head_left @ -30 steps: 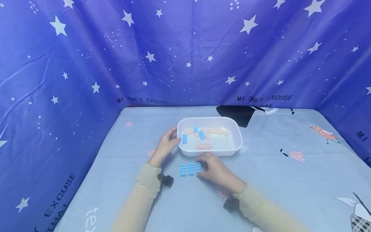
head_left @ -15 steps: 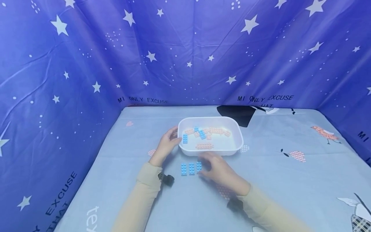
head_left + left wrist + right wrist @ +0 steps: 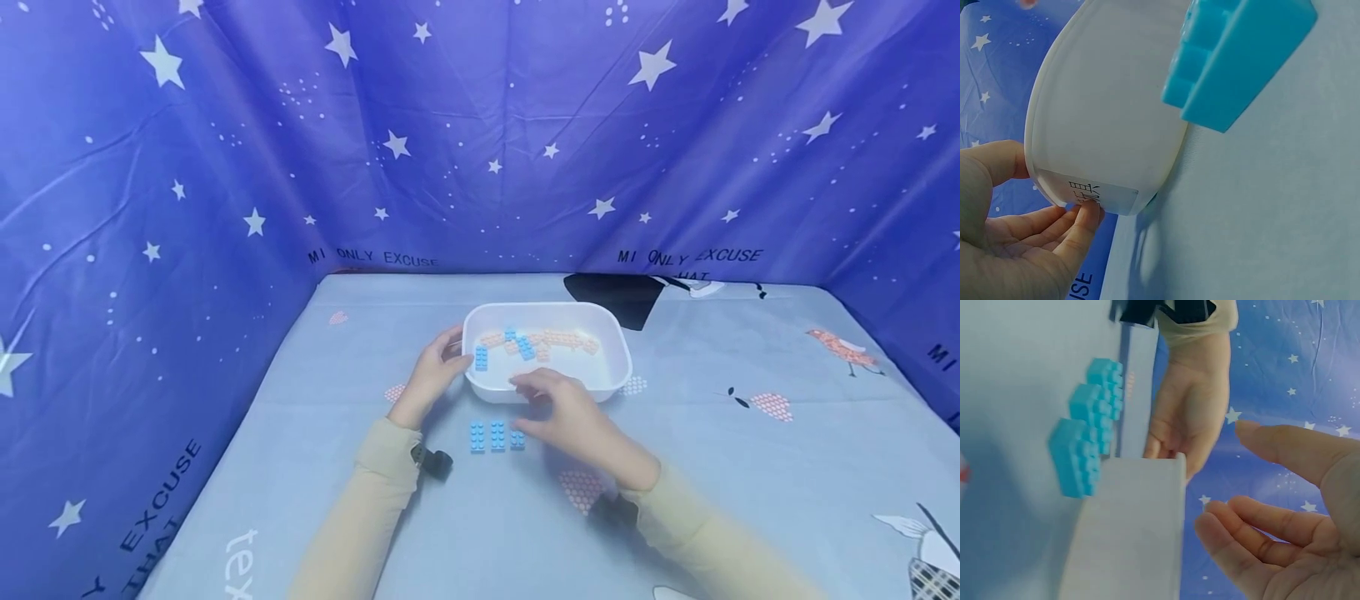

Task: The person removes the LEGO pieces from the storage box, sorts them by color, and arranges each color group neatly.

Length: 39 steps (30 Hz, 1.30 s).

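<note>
Our right hand (image 3: 572,414) hovers at the near rim of the tray (image 3: 491,393), thumb and fingers apart; our left hand (image 3: 429,377) pinches its left end. Three blue bricks (image 3: 497,437) lie abreast on the desk (image 3: 720,475), long axes pointing from us toward the tray.

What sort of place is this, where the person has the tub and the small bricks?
Probably a curtained-off corner for tabletop play or filming: starry fabric hangs around it, a patterned cloth covers the surface, and blue toy bricks lie before a white tub.
</note>
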### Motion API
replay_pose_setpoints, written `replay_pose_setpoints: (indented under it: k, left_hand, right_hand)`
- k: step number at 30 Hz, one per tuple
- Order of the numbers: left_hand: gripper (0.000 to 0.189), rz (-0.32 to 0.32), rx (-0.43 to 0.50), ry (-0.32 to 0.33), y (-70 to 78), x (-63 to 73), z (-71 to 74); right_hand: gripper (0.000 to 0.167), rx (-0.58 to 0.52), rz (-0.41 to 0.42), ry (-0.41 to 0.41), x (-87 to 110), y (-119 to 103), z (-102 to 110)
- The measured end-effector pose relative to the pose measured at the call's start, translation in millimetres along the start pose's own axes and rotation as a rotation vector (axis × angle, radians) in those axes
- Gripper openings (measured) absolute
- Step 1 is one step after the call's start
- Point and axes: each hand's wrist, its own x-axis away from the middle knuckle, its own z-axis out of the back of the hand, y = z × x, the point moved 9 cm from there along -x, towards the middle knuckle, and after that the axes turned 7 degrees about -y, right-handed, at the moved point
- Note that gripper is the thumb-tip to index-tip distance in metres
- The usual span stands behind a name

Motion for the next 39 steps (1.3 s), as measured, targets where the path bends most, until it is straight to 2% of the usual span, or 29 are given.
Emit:
replay_pose_setpoints:
  k: [7, 14, 19, 30, 39]
  left_hand:
    - [0.06, 0.0, -0.002, 0.001, -1.7, 0.1, -1.6]
    - [0.06, -0.011, 0.002, -0.013, -2.9, 0.6, -2.6]
    - [0.059, -0.006, -0.007, -0.004, -2.5, 0.3, -2.2]
    - [0.059, -0.01, 0.002, -0.007, -2.7, 0.0, -1.7]
    - [0.059, -0.012, -0.002, -0.013, -1.1, -1.0, 0.5]
  right_hand:
    - [0.055, 0.02, 0.055, 0.057, -13.2, -12, 14]
    - [0.054, -0.022, 0.047, 0.059, -37.7, -4, 16]
    - [0.052, 0.0, 0.074, 0.075, -57.0, -3, 17]
    - [0.056, 0.0, -0.036, 0.008, -86.6, 17, 3]
    - [0.056, -0.062, -0.104, -0.051, -106.5, 32, -11]
